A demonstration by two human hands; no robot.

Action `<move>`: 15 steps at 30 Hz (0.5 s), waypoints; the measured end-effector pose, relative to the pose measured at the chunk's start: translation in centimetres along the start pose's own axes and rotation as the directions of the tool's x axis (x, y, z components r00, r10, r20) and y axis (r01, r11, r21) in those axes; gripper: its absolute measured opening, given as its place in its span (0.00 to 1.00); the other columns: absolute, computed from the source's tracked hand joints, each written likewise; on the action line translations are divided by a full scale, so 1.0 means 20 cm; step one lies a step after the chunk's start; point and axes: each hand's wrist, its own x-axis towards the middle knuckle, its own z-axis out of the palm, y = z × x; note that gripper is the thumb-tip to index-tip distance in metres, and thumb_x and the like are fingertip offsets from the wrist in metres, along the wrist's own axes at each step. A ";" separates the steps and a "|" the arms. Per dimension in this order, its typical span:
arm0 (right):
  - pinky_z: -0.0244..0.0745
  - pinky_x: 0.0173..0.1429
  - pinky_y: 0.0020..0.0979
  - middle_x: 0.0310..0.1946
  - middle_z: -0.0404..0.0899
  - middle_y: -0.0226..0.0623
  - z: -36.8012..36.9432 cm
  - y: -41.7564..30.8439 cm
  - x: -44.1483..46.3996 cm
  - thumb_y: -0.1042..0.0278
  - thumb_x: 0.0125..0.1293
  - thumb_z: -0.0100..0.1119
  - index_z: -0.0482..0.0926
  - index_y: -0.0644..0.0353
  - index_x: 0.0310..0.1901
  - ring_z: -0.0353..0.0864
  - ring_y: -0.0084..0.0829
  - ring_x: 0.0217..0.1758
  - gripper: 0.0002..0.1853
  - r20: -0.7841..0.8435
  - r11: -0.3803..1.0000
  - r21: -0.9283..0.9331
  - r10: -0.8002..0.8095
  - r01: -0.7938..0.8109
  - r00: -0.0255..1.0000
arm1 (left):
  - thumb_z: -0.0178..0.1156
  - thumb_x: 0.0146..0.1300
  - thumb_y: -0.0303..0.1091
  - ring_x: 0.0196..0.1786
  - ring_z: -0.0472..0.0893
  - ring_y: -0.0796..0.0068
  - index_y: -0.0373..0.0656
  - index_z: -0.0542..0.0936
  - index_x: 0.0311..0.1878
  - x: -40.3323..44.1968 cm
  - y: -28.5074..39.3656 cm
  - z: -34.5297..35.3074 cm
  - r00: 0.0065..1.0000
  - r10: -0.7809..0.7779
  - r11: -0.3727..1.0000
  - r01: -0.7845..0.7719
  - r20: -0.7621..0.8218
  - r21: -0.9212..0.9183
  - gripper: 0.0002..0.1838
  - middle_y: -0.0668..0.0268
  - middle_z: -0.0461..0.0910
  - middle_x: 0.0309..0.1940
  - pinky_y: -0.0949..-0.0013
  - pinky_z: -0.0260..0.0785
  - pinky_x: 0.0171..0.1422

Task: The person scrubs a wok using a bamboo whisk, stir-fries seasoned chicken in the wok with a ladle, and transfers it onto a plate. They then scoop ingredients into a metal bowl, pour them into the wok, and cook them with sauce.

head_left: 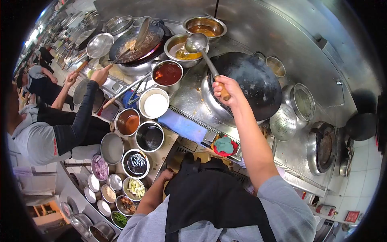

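My right hand is wrapped round the wooden handle of a metal ladle. The ladle's bowl is over the rim of a metal bowl of yellow oil; whether they touch is unclear. Beneath the hand and handle sits a large dark wok on the burner, with a haze of smoke across it. Low beside my body, my left hand is near the edge of the sauce counter; its fingers are too small and shaded to read.
Pots of red sauce, white powder or liquid and dark sauce stand at left. A co-worker works at another wok. A perforated strainer lies right of my wok. A green cloth is in front.
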 end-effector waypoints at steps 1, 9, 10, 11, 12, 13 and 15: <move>0.63 0.20 0.22 0.22 0.67 0.30 -0.05 -0.02 -0.03 0.73 0.64 0.49 0.70 0.61 0.40 0.66 0.18 0.18 0.04 0.116 0.956 0.286 0.033 -0.065 0.993 | 0.52 0.56 0.51 0.57 0.74 0.50 0.41 0.79 0.48 0.05 0.02 0.00 1.000 0.007 1.000 -0.007 0.006 0.011 0.25 0.49 0.75 0.52 0.59 0.64 0.63; 0.65 0.18 0.24 0.22 0.67 0.29 -0.24 0.21 -0.73 0.72 0.65 0.46 0.64 0.55 0.60 0.66 0.18 0.16 0.20 -0.253 0.960 0.111 -0.224 0.259 0.941 | 0.59 0.57 0.45 0.47 0.80 0.57 0.40 0.79 0.45 -0.20 0.92 -0.37 0.874 0.477 0.876 -0.482 -0.092 -0.035 0.19 0.53 0.81 0.41 0.63 0.71 0.52; 0.65 0.18 0.24 0.22 0.68 0.30 -0.19 0.27 -0.78 0.75 0.63 0.48 0.60 0.57 0.63 0.67 0.21 0.16 0.25 -0.482 0.960 -0.240 -0.249 0.147 0.840 | 0.58 0.58 0.44 0.45 0.81 0.58 0.39 0.79 0.43 -0.22 1.03 -0.41 0.840 0.539 0.841 -0.541 -0.067 -0.024 0.18 0.54 0.81 0.39 0.63 0.71 0.51; 0.64 0.18 0.24 0.22 0.69 0.30 -0.22 0.28 -0.83 0.75 0.63 0.49 0.58 0.57 0.64 0.67 0.21 0.16 0.27 -0.507 0.886 -0.458 -0.326 0.071 0.798 | 0.58 0.58 0.44 0.45 0.81 0.58 0.39 0.79 0.43 -0.22 1.11 -0.44 0.829 0.559 0.829 -0.559 -0.028 0.004 0.18 0.54 0.81 0.39 0.63 0.71 0.51; 0.64 0.18 0.24 0.23 0.69 0.31 -0.27 0.29 -0.88 0.76 0.62 0.50 0.56 0.57 0.65 0.67 0.21 0.16 0.29 -0.518 0.768 -0.639 -0.399 -0.033 0.756 | 0.58 0.58 0.42 0.43 0.81 0.62 0.39 0.79 0.42 -0.21 1.19 -0.45 0.799 0.600 0.798 -0.602 0.051 0.042 0.16 0.56 0.81 0.37 0.64 0.71 0.48; 0.65 0.18 0.24 0.23 0.70 0.31 -0.35 0.28 -0.93 0.75 0.63 0.49 0.56 0.58 0.65 0.67 0.21 0.16 0.28 -0.541 0.927 -0.361 -0.297 0.101 0.787 | 0.59 0.59 0.40 0.41 0.81 0.65 0.39 0.79 0.41 -0.21 1.24 -0.44 0.764 0.632 0.762 -0.644 0.132 0.075 0.14 0.58 0.81 0.36 0.65 0.72 0.46; 0.67 0.20 0.25 0.24 0.71 0.32 -0.52 0.33 -0.97 0.73 0.64 0.49 0.56 0.58 0.66 0.68 0.21 0.17 0.28 -0.472 0.908 0.212 -0.228 0.361 0.851 | 0.59 0.58 0.40 0.40 0.81 0.65 0.39 0.79 0.40 -0.22 1.32 -0.41 0.698 0.653 0.682 -0.711 0.296 0.171 0.13 0.57 0.81 0.35 0.65 0.72 0.45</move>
